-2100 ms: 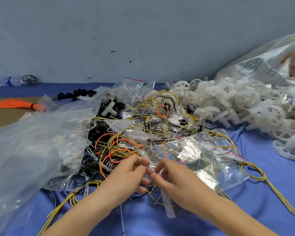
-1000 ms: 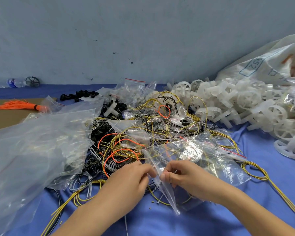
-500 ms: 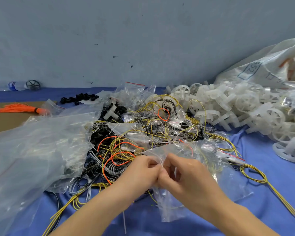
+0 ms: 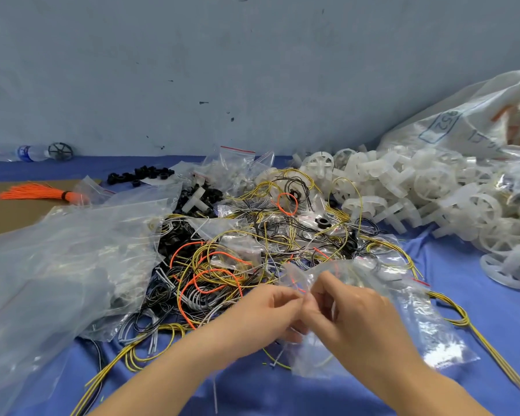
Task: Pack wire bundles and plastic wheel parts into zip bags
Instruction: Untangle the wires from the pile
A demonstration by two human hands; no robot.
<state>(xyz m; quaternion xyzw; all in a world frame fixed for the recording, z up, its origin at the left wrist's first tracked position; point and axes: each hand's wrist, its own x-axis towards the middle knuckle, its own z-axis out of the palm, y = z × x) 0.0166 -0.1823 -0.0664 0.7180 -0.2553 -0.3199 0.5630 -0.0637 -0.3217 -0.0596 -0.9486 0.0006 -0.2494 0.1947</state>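
Observation:
A small clear zip bag with a red strip is held just above the blue cloth at the lower centre. My left hand and my right hand meet at its top edge and pinch it, fingertips touching. Behind them lies a tangle of yellow, orange, black and grey wire bundles. White plastic wheel parts are heaped at the right. What the bag holds is unclear.
Large crumpled clear bags cover the left. Black rings and more small zip bags lie at the back. An orange wire tassel, a water bottle, a big printed sack and long yellow wires surround the pile.
The hands have lifted the small zip bag's mouth and come together on it; the bag now spreads to the right under my right hand instead of hanging between the hands.

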